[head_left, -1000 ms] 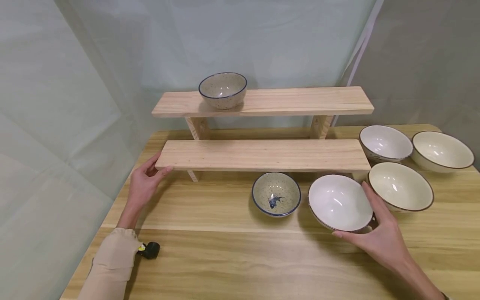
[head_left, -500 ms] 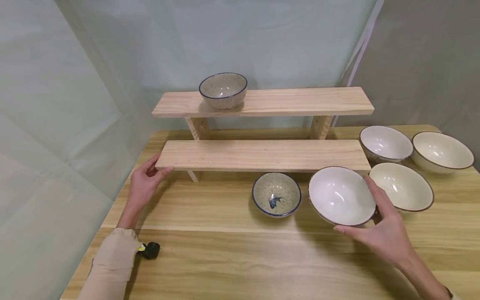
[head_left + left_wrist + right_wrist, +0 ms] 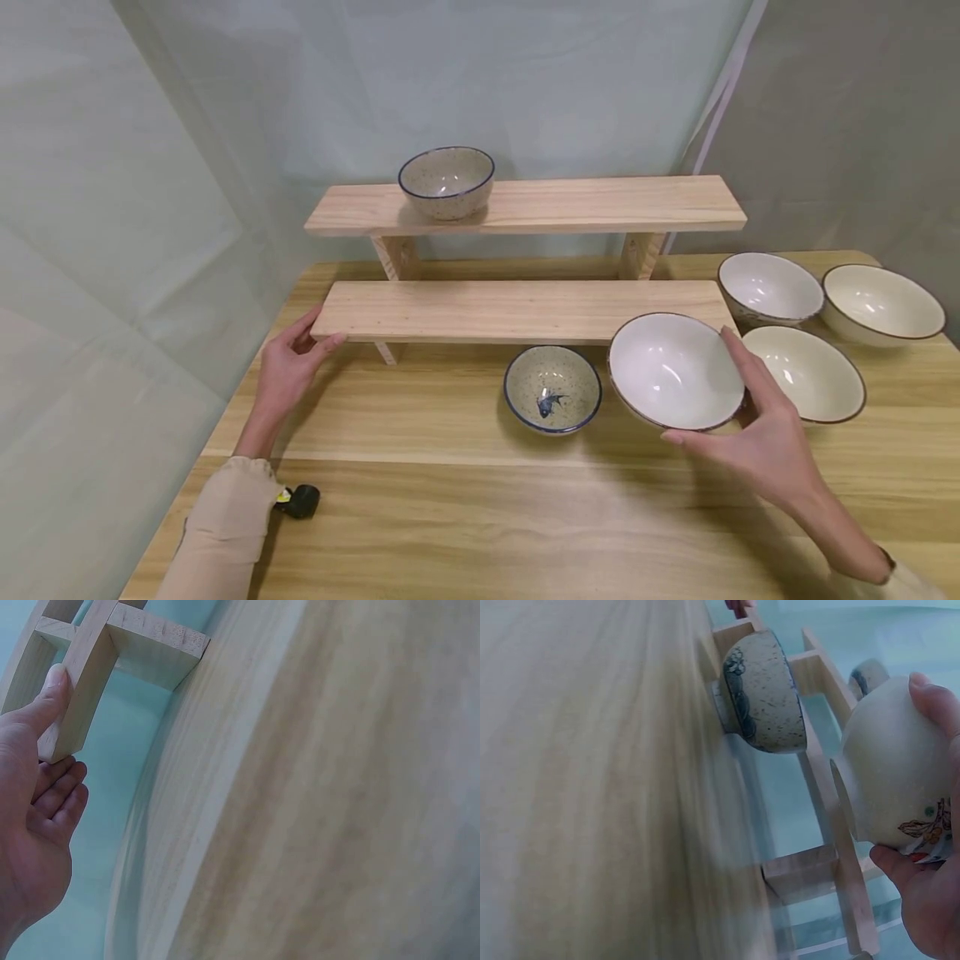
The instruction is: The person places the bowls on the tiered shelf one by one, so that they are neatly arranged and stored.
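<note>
My left hand (image 3: 288, 371) grips the left end of the lower board of a two-tier wooden shelf (image 3: 465, 310). In the left wrist view its thumb lies on one face of the board (image 3: 86, 705), with the fingers curled at the end. My right hand (image 3: 776, 454) holds a white bowl (image 3: 675, 375) with a dark rim by its right side, raised before the lower board's right end. Flower decoration shows on that bowl's outside (image 3: 889, 765) in the right wrist view. Left of it, a speckled blue-rimmed bowl (image 3: 551, 379) with a fish drawing stands on the table.
Another speckled bowl (image 3: 447, 196) sits on the upper board, left of centre. At the right of the table (image 3: 480, 525) stand a white bowl (image 3: 772, 287) and two cream bowls, one nearer (image 3: 806, 375) and one farther (image 3: 885, 304). A black object (image 3: 302, 501) is beside the left cuff.
My right hand has raised the white bowl and moved it toward the shelf, where it now overlaps the lower board's right end in view. The left hand has stayed in place.
</note>
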Demonstrator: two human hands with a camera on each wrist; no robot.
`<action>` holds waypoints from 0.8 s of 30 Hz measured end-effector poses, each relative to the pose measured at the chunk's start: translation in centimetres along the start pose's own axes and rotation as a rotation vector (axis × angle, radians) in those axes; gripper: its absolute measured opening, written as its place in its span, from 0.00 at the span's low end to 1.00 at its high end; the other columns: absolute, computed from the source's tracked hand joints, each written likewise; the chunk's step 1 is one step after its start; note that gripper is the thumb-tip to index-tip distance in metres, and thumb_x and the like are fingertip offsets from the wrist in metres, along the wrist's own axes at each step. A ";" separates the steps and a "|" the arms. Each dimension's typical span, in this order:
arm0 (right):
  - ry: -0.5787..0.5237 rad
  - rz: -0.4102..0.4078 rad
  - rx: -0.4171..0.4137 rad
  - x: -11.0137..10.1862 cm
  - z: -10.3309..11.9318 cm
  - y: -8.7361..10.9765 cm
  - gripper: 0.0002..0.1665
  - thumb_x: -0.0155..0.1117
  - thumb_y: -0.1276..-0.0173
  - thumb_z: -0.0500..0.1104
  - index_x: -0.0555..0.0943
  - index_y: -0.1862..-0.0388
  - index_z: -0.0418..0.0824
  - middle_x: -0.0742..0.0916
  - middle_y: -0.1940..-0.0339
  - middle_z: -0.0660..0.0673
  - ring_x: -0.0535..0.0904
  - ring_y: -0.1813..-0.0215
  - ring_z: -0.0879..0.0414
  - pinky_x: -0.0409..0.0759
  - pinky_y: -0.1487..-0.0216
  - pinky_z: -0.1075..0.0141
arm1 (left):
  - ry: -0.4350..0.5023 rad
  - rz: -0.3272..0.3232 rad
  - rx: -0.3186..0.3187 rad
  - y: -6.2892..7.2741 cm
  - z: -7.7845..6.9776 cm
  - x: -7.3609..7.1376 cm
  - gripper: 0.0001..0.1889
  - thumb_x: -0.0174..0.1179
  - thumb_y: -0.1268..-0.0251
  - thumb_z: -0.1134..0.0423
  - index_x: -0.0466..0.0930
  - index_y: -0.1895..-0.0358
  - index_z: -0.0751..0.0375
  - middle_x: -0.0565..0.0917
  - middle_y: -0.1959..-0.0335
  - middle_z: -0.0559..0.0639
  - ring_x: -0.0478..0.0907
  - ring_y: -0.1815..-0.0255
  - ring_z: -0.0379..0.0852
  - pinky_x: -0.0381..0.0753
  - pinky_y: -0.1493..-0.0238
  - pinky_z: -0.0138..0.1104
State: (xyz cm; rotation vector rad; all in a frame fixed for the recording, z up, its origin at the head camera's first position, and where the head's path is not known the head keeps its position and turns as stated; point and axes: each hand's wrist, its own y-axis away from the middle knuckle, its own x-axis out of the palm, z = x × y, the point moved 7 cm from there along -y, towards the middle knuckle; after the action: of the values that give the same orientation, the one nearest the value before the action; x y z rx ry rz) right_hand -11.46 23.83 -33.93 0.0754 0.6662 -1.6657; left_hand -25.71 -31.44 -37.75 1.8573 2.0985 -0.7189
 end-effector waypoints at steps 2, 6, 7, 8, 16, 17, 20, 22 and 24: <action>-0.001 -0.006 -0.011 0.0 0.1 -0.2 0.80 0.87 0.68 0.20 0.58 0.15 0.47 0.69 0.25 0.42 0.72 0.40 0.65 0.74 0.46 0.81 | 0.000 0.000 -0.003 0.0 0.0 0.0 0.39 0.67 0.27 0.51 0.62 0.20 0.63 0.74 0.30 0.67 0.72 0.31 0.64 0.74 0.52 0.17; -0.006 -0.021 -0.030 0.0 0.3 -0.8 0.79 0.86 0.69 0.19 0.60 0.15 0.48 0.71 0.28 0.49 0.73 0.42 0.64 0.74 0.49 0.82 | -0.001 0.000 -0.004 0.0 0.0 0.0 0.39 0.67 0.27 0.50 0.62 0.20 0.63 0.73 0.30 0.67 0.72 0.31 0.63 0.74 0.51 0.17; -0.009 -0.024 -0.032 0.0 0.3 -0.9 0.79 0.86 0.69 0.19 0.60 0.15 0.47 0.71 0.28 0.50 0.73 0.42 0.63 0.74 0.50 0.82 | -0.003 -0.001 -0.003 0.0 0.0 0.0 0.39 0.67 0.27 0.50 0.62 0.20 0.63 0.74 0.30 0.67 0.72 0.31 0.63 0.74 0.51 0.17; -0.009 -0.025 -0.034 0.1 0.4 -1.1 0.79 0.86 0.69 0.19 0.60 0.16 0.46 0.71 0.28 0.49 0.73 0.43 0.63 0.74 0.50 0.82 | -0.003 -0.002 -0.002 0.0 0.0 0.0 0.39 0.67 0.27 0.50 0.62 0.20 0.63 0.73 0.30 0.67 0.72 0.30 0.63 0.74 0.51 0.17; -0.032 -0.006 -0.034 0.5 0.7 -2.7 0.78 0.86 0.65 0.20 0.58 0.15 0.46 0.69 0.24 0.40 0.72 0.40 0.63 0.75 0.49 0.82 | -0.006 -0.005 0.002 -0.1 -0.1 0.0 0.39 0.66 0.26 0.51 0.62 0.20 0.63 0.73 0.30 0.68 0.72 0.31 0.64 0.74 0.52 0.17; -0.024 -0.004 -0.034 0.6 0.8 -2.9 0.78 0.86 0.65 0.21 0.58 0.15 0.46 0.69 0.24 0.39 0.72 0.40 0.63 0.74 0.49 0.82 | -0.005 -0.005 0.002 -0.1 -0.1 0.0 0.38 0.66 0.26 0.52 0.62 0.20 0.63 0.73 0.29 0.68 0.72 0.31 0.64 0.74 0.52 0.17; -0.012 -0.002 -0.044 0.7 1.0 -3.4 0.77 0.87 0.65 0.22 0.58 0.15 0.44 0.69 0.24 0.37 0.71 0.41 0.63 0.73 0.49 0.83 | -0.005 -0.006 0.003 -0.1 -0.1 0.0 0.38 0.67 0.27 0.52 0.62 0.20 0.63 0.73 0.30 0.67 0.72 0.31 0.64 0.75 0.52 0.17; -0.010 0.001 -0.052 0.8 1.1 -3.7 0.77 0.87 0.65 0.23 0.58 0.15 0.42 0.68 0.23 0.35 0.71 0.40 0.63 0.72 0.48 0.83 | -0.004 -0.008 0.004 -0.1 -0.1 0.0 0.38 0.67 0.27 0.52 0.63 0.20 0.63 0.73 0.30 0.67 0.72 0.31 0.64 0.75 0.52 0.17; -0.017 0.001 -0.058 1.0 1.3 -4.0 0.76 0.87 0.64 0.23 0.58 0.15 0.41 0.67 0.22 0.35 0.71 0.39 0.63 0.72 0.47 0.82 | -0.001 -0.009 0.004 -0.1 -0.1 -0.1 0.38 0.67 0.27 0.52 0.63 0.20 0.63 0.73 0.29 0.67 0.72 0.31 0.64 0.75 0.52 0.17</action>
State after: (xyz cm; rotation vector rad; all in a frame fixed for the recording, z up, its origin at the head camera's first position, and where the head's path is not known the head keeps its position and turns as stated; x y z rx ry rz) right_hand -14.92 22.59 -31.74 0.0202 0.7009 -1.6433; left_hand -25.75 -31.46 -37.66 1.8505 2.1076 -0.7260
